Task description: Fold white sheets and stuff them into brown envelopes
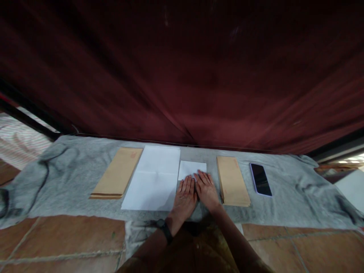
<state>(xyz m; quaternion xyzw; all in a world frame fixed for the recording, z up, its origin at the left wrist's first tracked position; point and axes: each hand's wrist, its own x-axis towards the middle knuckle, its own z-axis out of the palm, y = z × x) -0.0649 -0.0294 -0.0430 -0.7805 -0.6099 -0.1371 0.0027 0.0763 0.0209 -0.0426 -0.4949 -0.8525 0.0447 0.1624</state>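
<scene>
Both of my hands lie flat, fingers stretched out, on a small folded white paper [192, 168] on a grey cloth [71, 174]. My left hand [185, 198] covers the paper's near left part. My right hand [207, 189] lies beside it on the near right part. A dark band sits on my left wrist. Left of the hands is a stack of white sheets [155, 177]. A pile of brown envelopes [232, 180] lies just right of my right hand.
Another pile of brown envelopes [118, 173] lies at the far left of the cloth. A dark phone [261, 179] rests right of the envelopes. A dark red curtain [182, 76] hangs behind. Brown floor tiles [57, 242] lie in front.
</scene>
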